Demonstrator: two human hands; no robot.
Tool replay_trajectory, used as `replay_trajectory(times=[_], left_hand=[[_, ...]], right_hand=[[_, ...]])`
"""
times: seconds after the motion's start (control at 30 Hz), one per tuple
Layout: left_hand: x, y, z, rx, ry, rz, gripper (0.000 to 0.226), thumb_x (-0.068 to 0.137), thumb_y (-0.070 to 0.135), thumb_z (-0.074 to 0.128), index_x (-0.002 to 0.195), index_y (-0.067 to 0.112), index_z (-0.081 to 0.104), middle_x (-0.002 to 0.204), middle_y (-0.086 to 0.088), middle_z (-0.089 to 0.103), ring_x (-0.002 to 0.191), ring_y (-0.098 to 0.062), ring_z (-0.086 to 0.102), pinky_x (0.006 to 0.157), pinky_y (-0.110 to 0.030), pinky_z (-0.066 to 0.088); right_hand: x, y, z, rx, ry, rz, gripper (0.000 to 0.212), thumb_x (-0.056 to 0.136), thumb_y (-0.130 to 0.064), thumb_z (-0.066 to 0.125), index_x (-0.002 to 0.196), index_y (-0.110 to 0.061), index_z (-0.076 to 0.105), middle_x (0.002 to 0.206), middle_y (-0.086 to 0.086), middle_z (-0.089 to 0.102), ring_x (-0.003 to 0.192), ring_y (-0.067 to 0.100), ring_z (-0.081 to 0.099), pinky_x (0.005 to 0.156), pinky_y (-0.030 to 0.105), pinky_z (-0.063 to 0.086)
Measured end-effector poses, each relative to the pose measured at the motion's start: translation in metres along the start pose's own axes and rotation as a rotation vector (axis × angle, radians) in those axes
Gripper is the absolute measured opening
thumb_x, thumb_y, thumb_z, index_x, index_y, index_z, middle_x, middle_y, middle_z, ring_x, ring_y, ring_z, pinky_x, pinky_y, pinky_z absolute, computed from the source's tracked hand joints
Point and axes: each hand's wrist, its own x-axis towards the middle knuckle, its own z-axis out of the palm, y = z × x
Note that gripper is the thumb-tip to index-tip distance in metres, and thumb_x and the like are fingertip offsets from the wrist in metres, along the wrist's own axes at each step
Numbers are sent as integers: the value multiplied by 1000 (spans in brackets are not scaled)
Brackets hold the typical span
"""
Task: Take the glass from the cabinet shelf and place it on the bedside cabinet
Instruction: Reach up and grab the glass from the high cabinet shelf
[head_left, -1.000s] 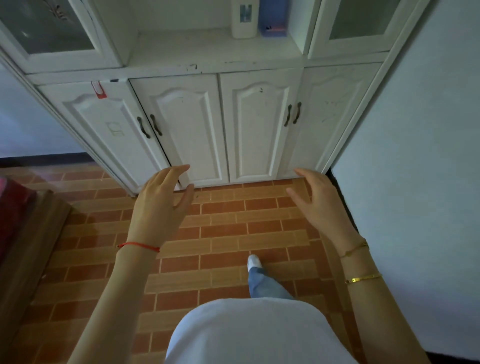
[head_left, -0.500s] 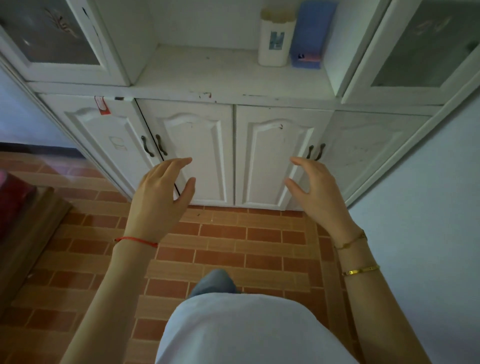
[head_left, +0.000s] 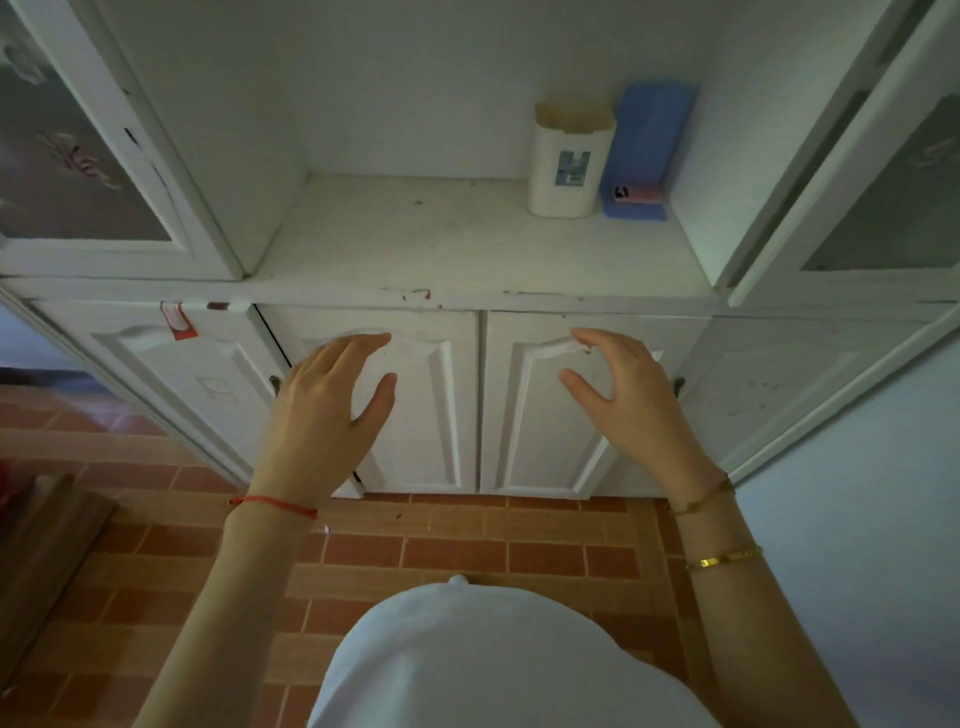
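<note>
A white cabinet fills the view, with an open shelf (head_left: 415, 244) in its middle. At the shelf's back right stands a white cup-like container (head_left: 569, 161) with a small label; I cannot tell whether it is the glass. A blue box (head_left: 647, 150) stands right beside it. My left hand (head_left: 324, 415) and my right hand (head_left: 631, 395) hover in front of the lower cabinet doors (head_left: 480, 400), below the shelf edge. Both hands are empty with fingers spread. The bedside cabinet is out of view.
Glass-fronted doors (head_left: 67, 156) flank the open shelf on both sides. A pale wall (head_left: 857, 545) rises close on the right. Brick-pattern floor tiles (head_left: 467, 551) lie below. A brown wooden piece of furniture (head_left: 41, 551) juts in at the lower left.
I have come closer to the cabinet and the view has tilted up, showing more of the shelf. Both hands have risen from floor level to the lower doors.
</note>
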Motion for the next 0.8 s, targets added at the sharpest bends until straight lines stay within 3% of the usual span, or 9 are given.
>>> replay_trajectory(times=[0.27, 0.57, 0.7, 0.8], left_hand=[[109, -15, -15, -4, 71, 148, 38, 95, 27, 56, 131, 14, 56, 127, -6, 63, 115, -23, 59, 99, -46, 49], [219, 19, -53, -52, 218, 331, 38, 94, 28, 55, 130, 17, 57, 127, -2, 63, 114, -22, 60, 97, -42, 50], [264, 44, -79, -55, 308, 415, 38, 94, 29, 56, 130, 16, 57, 126, -1, 63, 117, -21, 59, 98, -41, 49], [290, 64, -99, -62, 385, 479, 37, 94, 28, 56, 129, 16, 57, 126, 0, 63, 118, -19, 58, 97, -43, 48]], right_hand=[[88, -28, -15, 18, 126, -74, 46, 93, -33, 61, 135, -16, 54, 132, 1, 59, 126, 16, 49, 105, 23, 34], [170, -67, -88, 18, 351, -249, 43, 91, -30, 65, 131, -16, 57, 126, 0, 63, 116, 17, 57, 99, 31, 47], [203, -87, -138, -28, 463, -322, 42, 91, -35, 62, 131, -20, 56, 125, -10, 60, 121, 11, 53, 100, 12, 34], [220, -106, -173, -44, 540, -392, 42, 93, -35, 60, 132, -20, 56, 127, -6, 61, 122, 10, 53, 105, 21, 37]])
